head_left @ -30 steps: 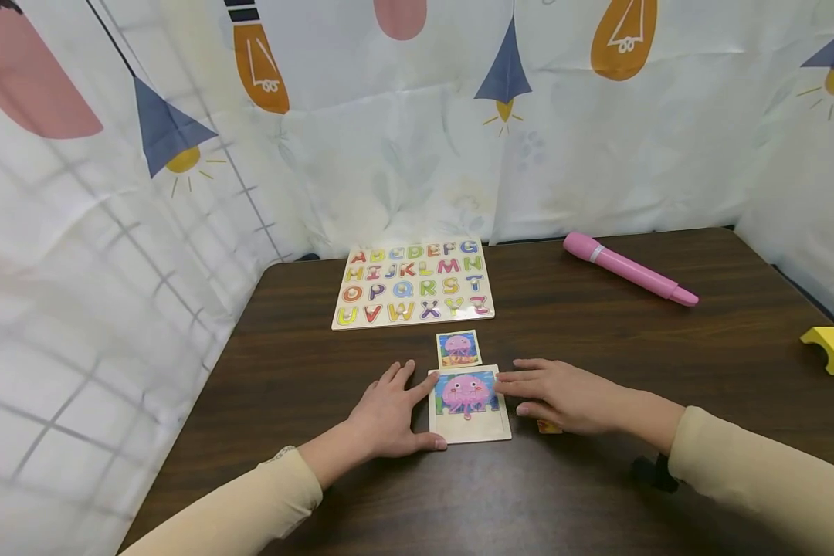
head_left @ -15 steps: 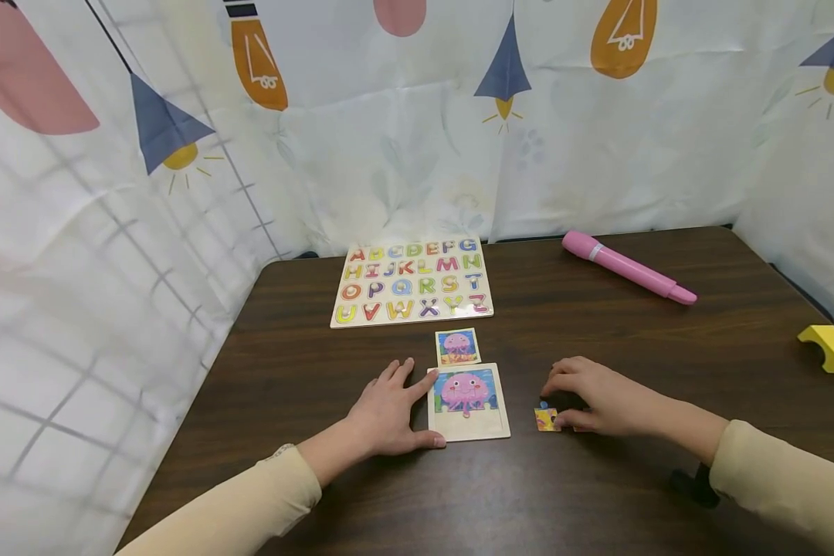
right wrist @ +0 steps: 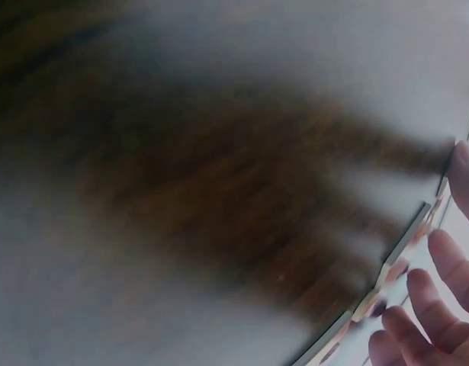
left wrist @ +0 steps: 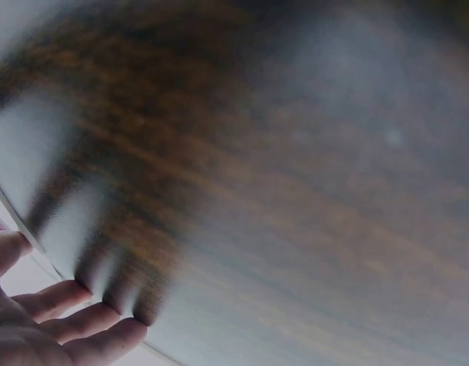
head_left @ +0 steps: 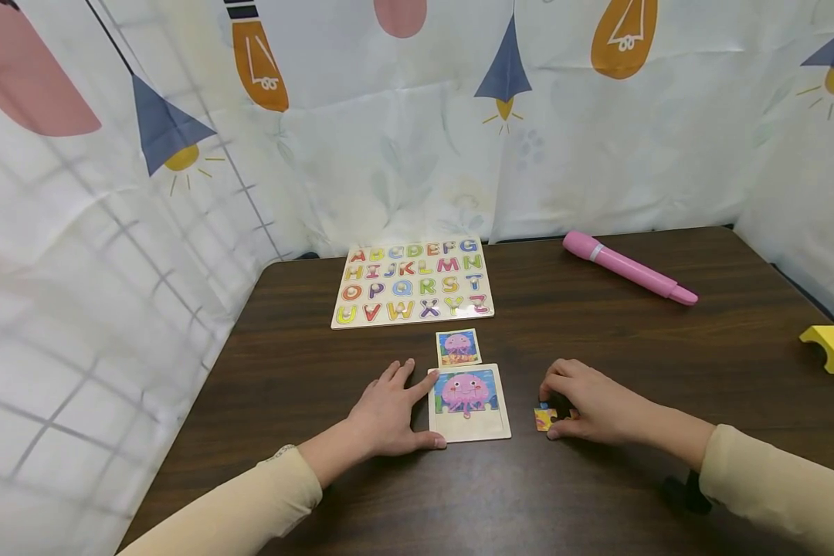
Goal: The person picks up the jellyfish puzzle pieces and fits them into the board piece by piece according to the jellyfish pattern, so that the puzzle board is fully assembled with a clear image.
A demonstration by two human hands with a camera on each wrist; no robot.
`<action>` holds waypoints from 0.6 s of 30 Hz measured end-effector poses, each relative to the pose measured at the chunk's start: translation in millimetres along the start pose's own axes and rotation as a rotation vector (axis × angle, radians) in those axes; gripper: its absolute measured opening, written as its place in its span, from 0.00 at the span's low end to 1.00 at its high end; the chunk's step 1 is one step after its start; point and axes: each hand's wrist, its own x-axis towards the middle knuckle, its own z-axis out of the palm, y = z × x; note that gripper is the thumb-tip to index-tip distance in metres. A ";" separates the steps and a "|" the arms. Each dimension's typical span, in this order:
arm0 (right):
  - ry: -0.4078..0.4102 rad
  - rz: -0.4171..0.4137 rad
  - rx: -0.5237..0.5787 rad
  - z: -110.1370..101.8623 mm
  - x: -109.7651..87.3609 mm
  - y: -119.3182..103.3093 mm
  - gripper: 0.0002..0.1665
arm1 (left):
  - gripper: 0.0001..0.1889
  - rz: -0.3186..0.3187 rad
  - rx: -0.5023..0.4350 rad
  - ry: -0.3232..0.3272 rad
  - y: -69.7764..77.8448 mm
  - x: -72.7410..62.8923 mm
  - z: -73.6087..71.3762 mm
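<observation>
My left hand (head_left: 382,417) lies flat at the left of a jellyfish puzzle board (head_left: 469,427), fingers spread. Its index fingertip touches the upper left corner and its thumb the lower left one. The board's upper part holds fitted pink-and-blue pieces; its lower strip is bare wood. To the right, my right hand (head_left: 591,405) curls over a yellow puzzle piece (head_left: 544,419) with a blue knob, thumb at its lower edge and index finger at its top. Another piece (head_left: 573,415) shows slightly under that hand. Both wrist views show the fingers (left wrist: 104,343) (right wrist: 444,263) at the tabletop.
A small jellyfish picture card (head_left: 458,348) lies just behind the board. Farther back are an alphabet board (head_left: 413,283) and a pink pen-shaped toy (head_left: 628,268). A yellow arch block (head_left: 832,350) lies at the right edge of the dark table (head_left: 306,340).
My right hand has left the board's right edge and moved right to the loose pieces. Its thumb has then slid to the yellow piece's lower edge. My left hand stays still.
</observation>
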 end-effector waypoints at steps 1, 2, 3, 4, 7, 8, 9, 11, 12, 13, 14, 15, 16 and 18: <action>-0.014 0.014 0.006 -2.5 1.2 -3.5 0.25 | 0.52 0.000 -0.001 0.000 0.0 -0.1 -0.1; -0.037 0.034 0.010 -6.1 2.5 -8.6 0.24 | 0.52 -0.001 -0.002 0.001 0.1 -0.1 -0.1; -0.059 0.058 0.017 -10.1 3.9 -14.1 0.23 | 0.52 -0.002 -0.002 0.000 0.1 0.0 -0.1; -0.081 0.077 0.027 -12.2 5.1 -17.0 0.22 | 0.52 -0.001 -0.001 0.001 0.3 -0.2 -0.3; -0.128 0.122 0.051 -16.1 7.2 -22.9 0.21 | 0.52 0.001 0.003 0.003 0.7 -0.5 -0.4; -0.135 0.128 0.055 -16.5 7.8 -23.8 0.21 | 0.52 0.001 0.006 0.004 0.7 -0.4 -0.3; -0.136 0.129 0.056 -17.2 8.3 -25.1 0.21 | 0.52 0.002 0.007 0.004 0.8 -0.5 -0.3; -0.131 0.131 0.060 -17.6 9.5 -26.5 0.20 | 0.52 0.003 0.008 0.006 0.7 -0.7 -0.2; -0.125 0.130 0.060 -17.4 10.2 -26.9 0.20 | 0.52 0.003 0.008 0.007 0.7 -0.7 -0.1; -0.121 0.128 0.062 -17.3 11.0 -27.1 0.19 | 0.52 0.002 0.006 0.006 0.7 -0.8 -0.3; -0.116 0.127 0.069 -17.3 11.9 -27.4 0.19 | 0.52 0.002 0.005 0.006 0.8 -0.9 -0.4; -0.108 0.122 0.076 -17.1 12.4 -27.6 0.19 | 0.52 0.001 0.003 0.006 0.9 -0.9 -0.6; -0.100 0.118 0.087 -16.6 12.9 -27.4 0.18 | 0.52 0.001 0.001 0.006 1.0 -0.9 -0.8; -0.082 0.098 0.110 -15.2 13.9 -27.1 0.18 | 0.52 0.000 -0.002 0.004 1.2 -1.0 -1.0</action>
